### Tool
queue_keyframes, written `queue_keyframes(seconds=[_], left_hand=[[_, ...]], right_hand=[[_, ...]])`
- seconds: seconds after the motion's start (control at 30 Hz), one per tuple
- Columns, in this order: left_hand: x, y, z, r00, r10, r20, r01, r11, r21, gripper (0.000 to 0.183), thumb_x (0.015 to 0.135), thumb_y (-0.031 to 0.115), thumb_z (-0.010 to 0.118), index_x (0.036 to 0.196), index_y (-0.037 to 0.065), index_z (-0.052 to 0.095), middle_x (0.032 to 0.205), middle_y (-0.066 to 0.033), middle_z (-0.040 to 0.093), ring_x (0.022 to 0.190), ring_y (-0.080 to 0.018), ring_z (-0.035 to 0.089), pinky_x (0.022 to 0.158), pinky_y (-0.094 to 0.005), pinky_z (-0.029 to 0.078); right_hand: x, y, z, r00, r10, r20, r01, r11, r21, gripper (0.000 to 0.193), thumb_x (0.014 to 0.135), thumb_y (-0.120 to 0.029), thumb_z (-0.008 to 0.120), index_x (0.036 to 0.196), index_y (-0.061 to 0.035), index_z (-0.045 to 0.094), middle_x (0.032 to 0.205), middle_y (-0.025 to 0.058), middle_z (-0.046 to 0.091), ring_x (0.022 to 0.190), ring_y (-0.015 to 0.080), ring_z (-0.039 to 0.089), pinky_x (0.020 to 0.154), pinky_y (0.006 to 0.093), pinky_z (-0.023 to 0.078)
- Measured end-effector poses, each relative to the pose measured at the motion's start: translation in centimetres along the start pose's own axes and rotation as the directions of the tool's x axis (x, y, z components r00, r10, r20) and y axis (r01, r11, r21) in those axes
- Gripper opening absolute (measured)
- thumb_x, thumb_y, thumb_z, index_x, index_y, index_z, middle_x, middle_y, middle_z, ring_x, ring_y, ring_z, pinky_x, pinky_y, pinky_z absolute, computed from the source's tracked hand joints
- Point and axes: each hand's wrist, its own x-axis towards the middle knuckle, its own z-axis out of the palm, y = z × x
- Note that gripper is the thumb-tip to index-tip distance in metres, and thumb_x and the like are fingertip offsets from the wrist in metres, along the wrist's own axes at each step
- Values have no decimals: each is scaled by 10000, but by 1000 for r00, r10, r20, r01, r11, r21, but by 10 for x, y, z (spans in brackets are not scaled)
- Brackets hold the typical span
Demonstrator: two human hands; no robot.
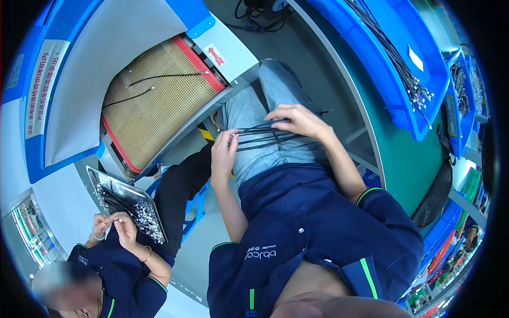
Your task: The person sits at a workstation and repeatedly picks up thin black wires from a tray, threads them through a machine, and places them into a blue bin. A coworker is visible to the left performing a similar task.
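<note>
Several thin black cables [257, 142] lie side by side across my lap, over light blue jeans. My left hand [222, 152] pinches one end of a cable at the left side of the bunch, thumb against fingertips. On the right, my right hand [298, 120] curls over the upper cables, its fingers and thumb closed around them near their other end. A small cable tip [327, 111] pokes out past the right hand's wrist side. The palm of the right hand is hidden, so how many cables it holds cannot be made out.
At upper left a mesh conveyor belt [154, 114] with red edges carries loose black cables. A co-worker [122, 265] at lower left handles a small part beside a metal tray [161, 212] of cables. Right, a blue bin [395, 100] of cables stands on a green tabletop [400, 169].
</note>
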Motion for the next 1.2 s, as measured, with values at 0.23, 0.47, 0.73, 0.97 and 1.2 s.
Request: queue_keyframes(seconds=[0.23, 0.47, 0.73, 0.97, 1.2], left_hand=[[3, 17, -2, 979, 203, -13, -203, 979, 31, 112, 835, 48, 637, 936, 4, 612, 854, -112, 623, 763, -252, 607, 694, -342, 478], [2, 17, 3, 972, 231, -42, -231, 973, -2, 97, 822, 34, 645, 915, 11, 626, 856, -110, 636, 771, -275, 608, 706, -348, 475], [4, 19, 1, 921, 377, -99, -367, 924, 106, 159, 773, 30, 696, 919, 22, 634, 844, -94, 643, 761, -254, 617, 682, -343, 489], [2, 17, 1, 892, 419, -172, -408, 908, 94, 212, 727, -3, 727, 914, 24, 631, 849, -92, 646, 766, -256, 624, 689, -341, 502], [0, 15, -2, 861, 473, -188, -459, 881, 112, 198, 711, -39, 719, 879, 25, 636, 843, -90, 652, 767, -246, 630, 679, -333, 507]], right_hand=[[-1, -4, -6, 985, -140, -101, 129, 986, -110, 139, 813, -154, 659, 931, -89, 696, 877, 50, 640, 766, 258, 636, 685, 355, 512], [-3, -3, -6, 950, -273, -152, 244, 952, -184, 128, 803, -171, 671, 903, -98, 705, 853, 22, 634, 725, 226, 643, 641, 332, 518], [-4, -2, -6, 957, -252, -141, 222, 955, -199, 129, 807, -174, 671, 905, -97, 704, 841, 25, 630, 713, 230, 643, 620, 339, 517], [-4, 0, -7, 962, -240, -132, 215, 961, -176, 142, 812, -187, 667, 913, -96, 705, 844, 31, 632, 706, 240, 645, 640, 347, 519], [-4, -8, -9, 974, -195, -113, 177, 972, -157, 137, 827, -196, 658, 901, -93, 711, 835, 39, 629, 719, 244, 648, 649, 344, 519]])
